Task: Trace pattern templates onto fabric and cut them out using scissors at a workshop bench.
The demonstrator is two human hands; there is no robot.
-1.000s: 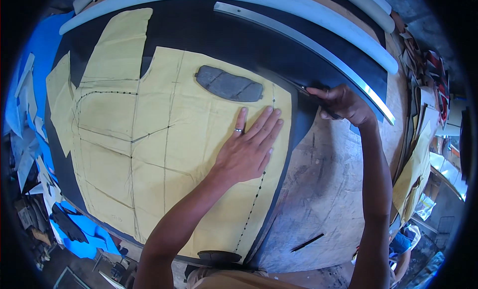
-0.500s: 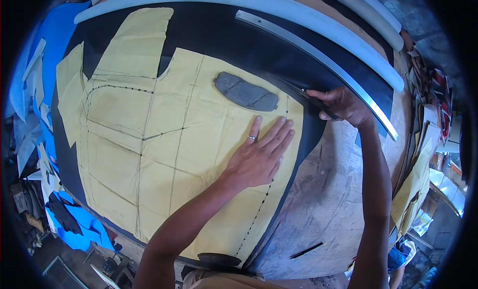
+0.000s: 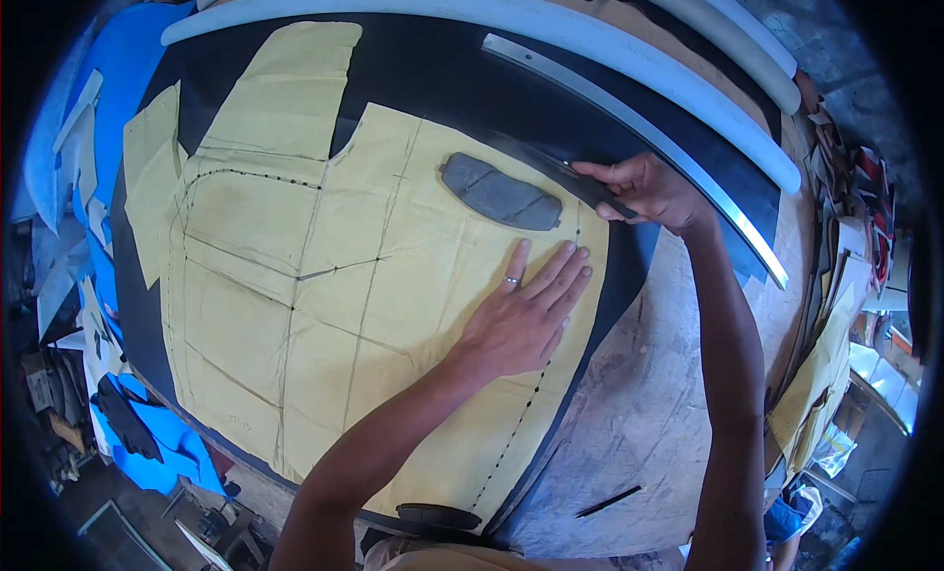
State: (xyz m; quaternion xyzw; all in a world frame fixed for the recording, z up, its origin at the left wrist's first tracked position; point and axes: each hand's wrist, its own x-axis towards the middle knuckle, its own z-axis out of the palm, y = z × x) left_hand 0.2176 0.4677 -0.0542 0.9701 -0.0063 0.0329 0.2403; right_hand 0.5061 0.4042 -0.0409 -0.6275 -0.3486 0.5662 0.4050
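Note:
My left hand (image 3: 519, 313) lies flat, fingers spread, on a large yellow paper pattern (image 3: 374, 305) marked with dark lines and dots. Under the paper is a sheet of black material (image 3: 413, 69), which shows beyond its edges. My right hand (image 3: 657, 192) is closed round dark scissors (image 3: 590, 189) at the pattern's far right edge. The blades point up and left along that edge; their tips blend into the black sheet. Beside the blades a grey curved block (image 3: 501, 192), shaped like a brake pad, rests on the paper. A second dark one (image 3: 438, 517) sits at the near edge.
A metal straightedge (image 3: 649, 143) lies on the black sheet beyond my right hand. Long pale rolls (image 3: 472, 5) border the far side. A dark pen (image 3: 608, 502) is on the bare tabletop (image 3: 639, 404) at right. Blue material (image 3: 108, 60) hangs at left.
My right hand and the scissors have moved left and slightly up along the pattern's edge. My left hand stays flat on the paper. The whole view has shifted a little.

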